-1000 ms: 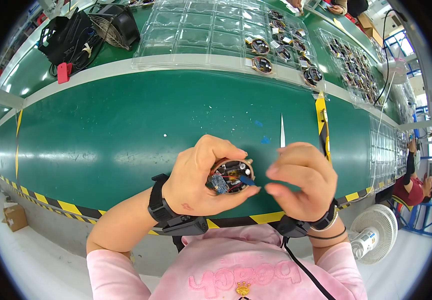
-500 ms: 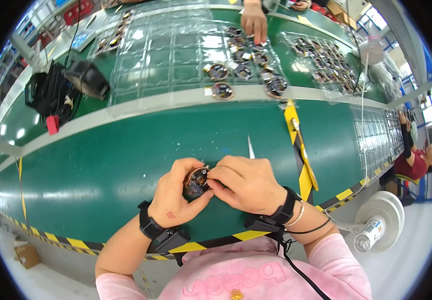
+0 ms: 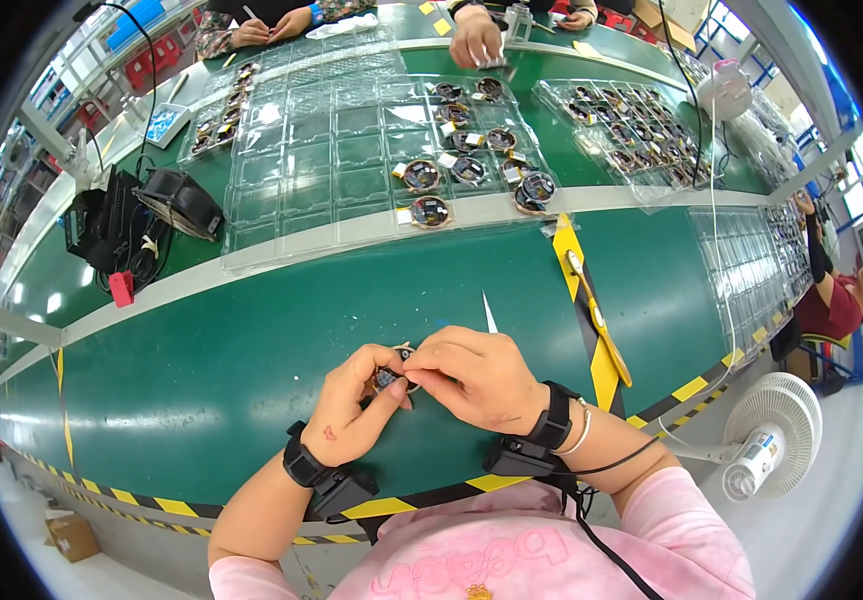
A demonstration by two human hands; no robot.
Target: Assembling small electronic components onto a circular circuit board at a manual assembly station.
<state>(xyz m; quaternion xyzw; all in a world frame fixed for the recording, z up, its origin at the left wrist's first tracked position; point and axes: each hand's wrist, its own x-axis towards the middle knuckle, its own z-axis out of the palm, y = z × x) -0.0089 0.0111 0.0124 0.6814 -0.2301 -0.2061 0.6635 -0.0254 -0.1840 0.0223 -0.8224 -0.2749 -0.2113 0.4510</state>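
Note:
My left hand [image 3: 354,402] is closed around a small round electronic module [image 3: 386,379], a dark circuit board in a coppery ring, held just above the green bench mat. Much of the module is covered by my fingers. With thumb and forefinger pinched together, my right hand [image 3: 480,372] reaches over its right side. Whatever lies between those fingertips is hidden. A pointed, pale blade-like tool [image 3: 489,312] lies on the mat beyond my right hand.
A yellow toothbrush-like tool [image 3: 598,318] lies along striped tape at the right. Behind the rail, a clear compartment tray [image 3: 297,165] carries several round modules [image 3: 432,211]. A co-worker's hand [image 3: 479,40] is over its far edge. A black fan-like device [image 3: 182,203] stands left; a white fan [image 3: 774,440] right.
My view has shifted, bringing more of the far bench into sight. The co-worker's hand has moved back from the tray's modules. Both my hands stay at the module, the left thumb now more across it.

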